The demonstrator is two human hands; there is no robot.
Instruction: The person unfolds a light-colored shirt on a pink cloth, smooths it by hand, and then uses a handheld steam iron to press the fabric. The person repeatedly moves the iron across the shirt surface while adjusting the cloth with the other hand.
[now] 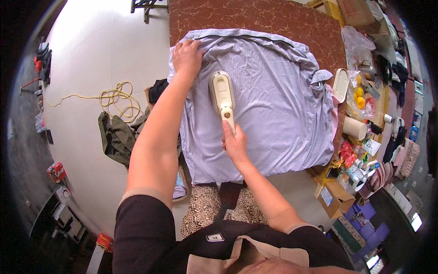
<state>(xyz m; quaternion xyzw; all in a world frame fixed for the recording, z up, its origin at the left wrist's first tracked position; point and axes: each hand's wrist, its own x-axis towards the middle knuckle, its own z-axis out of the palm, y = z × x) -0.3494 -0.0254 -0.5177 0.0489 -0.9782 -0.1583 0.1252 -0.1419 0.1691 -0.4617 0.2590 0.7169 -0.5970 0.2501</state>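
A light blue-grey finely checked shirt (263, 113) lies spread and wrinkled over the table, its upper edge bunched. My right hand (235, 142) grips the handle of a cream handheld garment iron (222, 90), whose head rests on the cloth left of the middle. My left hand (187, 56) presses on the shirt's upper left corner, with fingers on the edge near a button. Whether it pinches the cloth is hard to see. A bit of pink cloth (334, 113) shows beneath the shirt at the right.
The brown marbled table top (253, 15) shows beyond the shirt. Along its right side are a cream oblong tray (340, 85), a paper roll (355, 128), plastic bags and bottles. An open cardboard box (333, 198) stands lower right. A yellow cord (118, 99) and dark green cloth (116, 137) lie left.
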